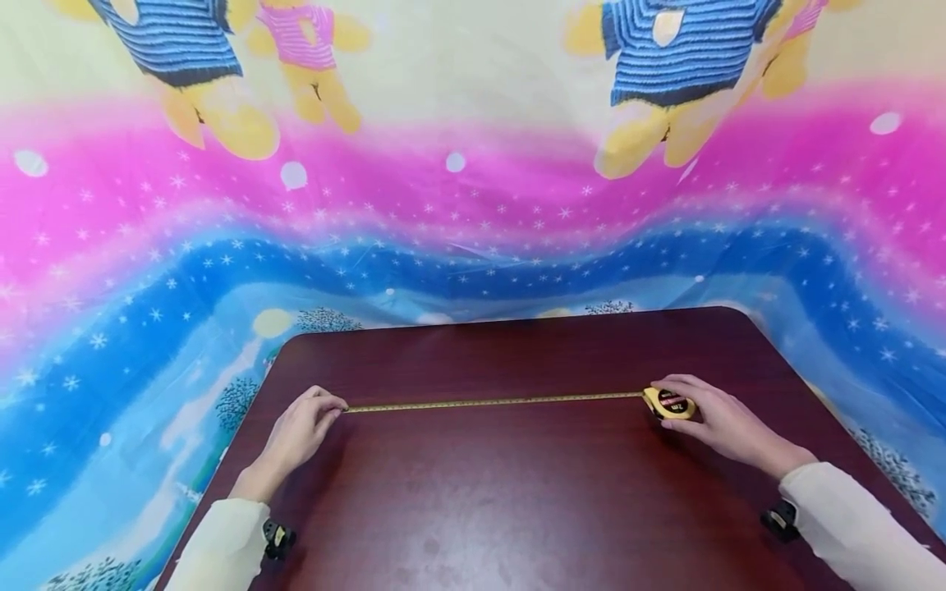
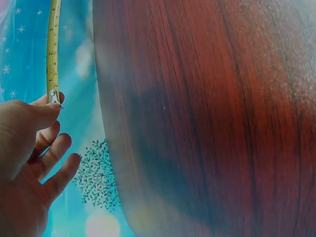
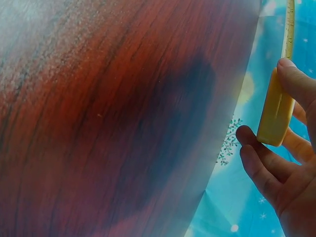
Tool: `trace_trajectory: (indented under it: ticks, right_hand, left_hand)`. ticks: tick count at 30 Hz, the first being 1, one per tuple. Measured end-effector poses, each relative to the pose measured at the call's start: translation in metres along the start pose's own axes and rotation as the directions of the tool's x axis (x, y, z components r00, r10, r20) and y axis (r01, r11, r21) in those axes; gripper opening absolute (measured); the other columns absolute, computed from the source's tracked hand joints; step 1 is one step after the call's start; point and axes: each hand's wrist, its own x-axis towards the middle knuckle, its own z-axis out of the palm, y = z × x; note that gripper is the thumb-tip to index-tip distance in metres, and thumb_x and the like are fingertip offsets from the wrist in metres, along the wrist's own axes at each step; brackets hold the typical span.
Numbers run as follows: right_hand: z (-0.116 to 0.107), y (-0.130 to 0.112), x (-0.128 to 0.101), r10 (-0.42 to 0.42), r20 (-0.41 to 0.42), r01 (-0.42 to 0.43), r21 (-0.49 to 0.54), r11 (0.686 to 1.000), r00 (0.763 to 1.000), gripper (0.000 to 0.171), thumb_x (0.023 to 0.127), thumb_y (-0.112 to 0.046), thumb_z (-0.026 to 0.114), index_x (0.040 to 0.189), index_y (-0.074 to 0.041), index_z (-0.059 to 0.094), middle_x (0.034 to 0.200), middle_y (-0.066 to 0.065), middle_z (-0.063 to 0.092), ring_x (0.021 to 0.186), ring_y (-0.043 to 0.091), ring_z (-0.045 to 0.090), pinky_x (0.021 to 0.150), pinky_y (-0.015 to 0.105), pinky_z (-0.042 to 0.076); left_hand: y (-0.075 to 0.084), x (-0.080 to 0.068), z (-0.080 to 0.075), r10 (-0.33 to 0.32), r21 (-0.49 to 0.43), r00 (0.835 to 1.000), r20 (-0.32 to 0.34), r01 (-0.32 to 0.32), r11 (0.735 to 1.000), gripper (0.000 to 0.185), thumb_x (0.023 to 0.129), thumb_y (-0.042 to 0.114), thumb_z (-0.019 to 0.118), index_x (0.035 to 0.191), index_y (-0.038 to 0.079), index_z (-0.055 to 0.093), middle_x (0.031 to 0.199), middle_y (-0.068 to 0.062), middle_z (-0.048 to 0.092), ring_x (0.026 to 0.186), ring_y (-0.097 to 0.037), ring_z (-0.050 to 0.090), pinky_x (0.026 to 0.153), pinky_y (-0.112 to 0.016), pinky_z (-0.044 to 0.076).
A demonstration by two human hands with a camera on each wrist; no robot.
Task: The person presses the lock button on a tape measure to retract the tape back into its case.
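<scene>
— Tape measure (image 1: pixel 668 404), yellow case, in the right hand (image 1: pixel 720 425); its blade (image 1: pixel 491 402) is drawn out leftward across the dark wooden table (image 1: pixel 517 492) to the left hand (image 1: pixel 299 431). How do you think it handles?

— Light, I'd judge. The case looks like hard plastic, small enough to sit in curled fingers. The blade is thin and springy, so it probably stays straight under tension but kinks if it goes slack, and its edges could be sharp. If it is spring-loaded, letting go of the tip would likely make it snap back.

— Where should one take hold of it?

— At the two ends, as it is held now. The left wrist view shows the left thumb and forefinger (image 2: pixel 47 111) pinching the metal end hook (image 2: pixel 53 97), the other fingers loosely spread below. In the right wrist view the right fingers (image 3: pixel 296 81) curl round the case (image 3: pixel 276 111), thumb underneath.

— And where does it lie relative to the hands?

— Stretched between them, running side to side across the middle of the table, close to the surface; I cannot tell whether it touches. The hands are well apart, near opposite edges. A bright printed cloth (image 1: pixel 473 205) hangs behind.
</scene>
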Motion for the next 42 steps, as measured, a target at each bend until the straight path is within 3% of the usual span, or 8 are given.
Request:
trace_trajectory:
  ticks: [11,19,26,42]
  right_hand:
    - [0.008,0.000,0.001,-0.011,0.001,0.011,0.024,1.000,1.000,0.059,0.093,-0.037,0.074,0.144,-0.016,0.055,0.142,0.013,0.055,0.113,0.028,0.060,0.090,0.051,0.054]
    - [0.010,-0.003,0.002,-0.017,-0.011,0.018,0.012,1.000,1.000,0.059,0.091,-0.035,0.076,0.143,-0.016,0.055,0.140,0.012,0.055,0.113,0.027,0.060,0.089,0.050,0.054]
    - [0.008,-0.006,0.006,-0.011,0.018,0.011,0.033,0.999,1.000,0.062,0.089,-0.029,0.078,0.145,-0.016,0.054,0.141,0.014,0.054,0.117,0.031,0.058,0.094,0.056,0.053]
    - [0.015,-0.010,0.014,-0.019,0.034,0.018,0.032,0.999,0.999,0.060,0.091,-0.027,0.077,0.145,-0.016,0.054,0.140,0.013,0.055,0.117,0.030,0.058,0.095,0.054,0.053]
  left_hand:
    - [0.002,0.001,0.002,0.045,0.008,0.999,-0.014,-0.045,0.999,0.013,0.093,0.007,0.070,0.100,0.014,0.080,0.098,-0.002,0.068,0.089,-0.022,0.063,0.077,-0.043,0.053]
    - [0.007,0.011,-0.002,0.028,0.020,0.999,0.045,-0.029,0.999,0.014,0.095,0.009,0.069,0.102,0.014,0.080,0.101,-0.002,0.068,0.095,-0.024,0.063,0.081,-0.045,0.053]
    - [0.010,0.010,0.001,0.025,0.012,0.998,0.050,-0.025,1.000,0.013,0.094,0.008,0.070,0.100,0.014,0.080,0.100,-0.002,0.068,0.095,-0.025,0.064,0.082,-0.046,0.054]
    - [0.017,0.014,0.013,0.034,-0.005,0.997,0.067,-0.033,0.999,0.012,0.094,0.011,0.070,0.099,0.015,0.080,0.100,0.000,0.068,0.094,-0.022,0.065,0.082,-0.044,0.053]
